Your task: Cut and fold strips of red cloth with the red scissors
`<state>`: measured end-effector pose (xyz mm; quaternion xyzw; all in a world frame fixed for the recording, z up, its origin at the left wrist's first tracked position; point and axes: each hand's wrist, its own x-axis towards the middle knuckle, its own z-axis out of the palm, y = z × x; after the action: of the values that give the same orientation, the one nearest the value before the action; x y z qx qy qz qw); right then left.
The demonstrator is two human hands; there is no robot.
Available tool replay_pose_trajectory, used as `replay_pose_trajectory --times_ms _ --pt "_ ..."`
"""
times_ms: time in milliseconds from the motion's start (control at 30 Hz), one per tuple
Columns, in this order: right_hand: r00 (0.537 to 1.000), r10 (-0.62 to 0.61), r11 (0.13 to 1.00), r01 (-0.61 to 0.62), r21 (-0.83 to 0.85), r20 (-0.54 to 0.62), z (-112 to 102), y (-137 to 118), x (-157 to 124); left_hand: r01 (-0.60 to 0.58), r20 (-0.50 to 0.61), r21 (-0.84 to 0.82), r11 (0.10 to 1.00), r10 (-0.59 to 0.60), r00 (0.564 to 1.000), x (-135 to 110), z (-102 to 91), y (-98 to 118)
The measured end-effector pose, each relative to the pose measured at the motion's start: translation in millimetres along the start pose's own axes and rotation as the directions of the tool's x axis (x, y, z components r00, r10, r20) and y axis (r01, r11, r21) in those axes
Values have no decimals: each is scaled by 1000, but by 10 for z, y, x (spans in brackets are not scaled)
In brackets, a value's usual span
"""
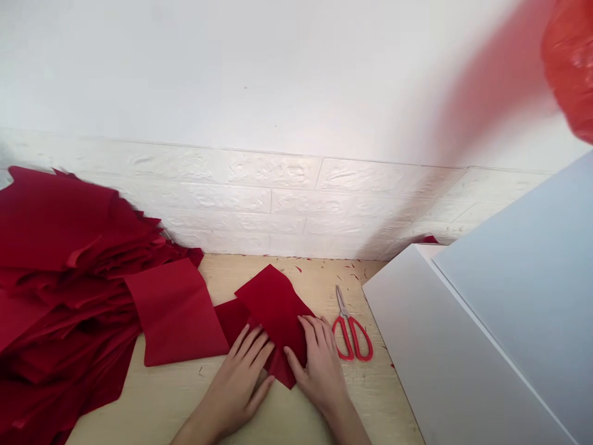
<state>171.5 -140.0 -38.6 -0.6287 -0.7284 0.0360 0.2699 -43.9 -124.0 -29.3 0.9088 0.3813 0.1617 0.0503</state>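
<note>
A folded piece of red paper lies on the wooden table, one corner pointing toward the wall. My left hand rests flat on its lower left part, fingers stretched out. My right hand presses on its lower right edge with fingers extended and thumb spread. Neither hand grips anything. Red-handled scissors lie shut on the table just right of my right hand.
A flat red sheet lies left of the folded piece. A large heap of red sheets fills the left side. White boards stand at the right. A white brick-pattern wall is behind. A red bag hangs top right.
</note>
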Motion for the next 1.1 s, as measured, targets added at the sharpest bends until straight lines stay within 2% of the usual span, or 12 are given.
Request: replay_pose_trajectory --times_ms 133,267,333,400,467,533,600,667,800,900,1000,1100 --pt "999 -4 999 6 32 -48 15 21 -1 18 -39 16 1000 -17 999 -32 32 28" --pt "992 11 995 2 100 -124 23 61 -27 114 -100 -3 994 -113 989 -58 39 35" --pt "984 74 984 -46 173 -162 13 82 -39 193 -149 24 981 -187 971 -113 64 15" --pt "965 194 948 -137 287 -178 -18 93 -45 249 -187 64 966 -234 954 -195 88 -23" --pt "907 374 863 -263 431 -196 -75 87 -47 272 -213 108 956 -245 946 -293 97 -70" --pt "793 563 741 -360 568 -232 -151 70 -53 301 -240 148 942 -261 935 -392 81 -112" --pt "672 690 639 -391 662 -269 -232 59 -74 322 -252 177 930 -273 928 -479 38 -141" --pt "601 744 592 -391 705 -291 -299 78 -117 316 -242 213 924 -264 934 -558 -27 -168" --pt "513 785 569 -377 730 -347 -357 190 -253 358 -220 317 878 -299 929 -736 -177 -293" --pt "512 783 580 -399 710 -353 -349 262 -353 434 -102 349 830 -427 898 -903 -248 -460" --pt "561 785 575 -499 649 -264 -339 288 -424 475 60 314 822 -517 854 -1057 -247 -580" --pt "619 768 575 -556 601 -162 -352 283 -453 514 122 244 822 -552 825 -1153 -208 -586"
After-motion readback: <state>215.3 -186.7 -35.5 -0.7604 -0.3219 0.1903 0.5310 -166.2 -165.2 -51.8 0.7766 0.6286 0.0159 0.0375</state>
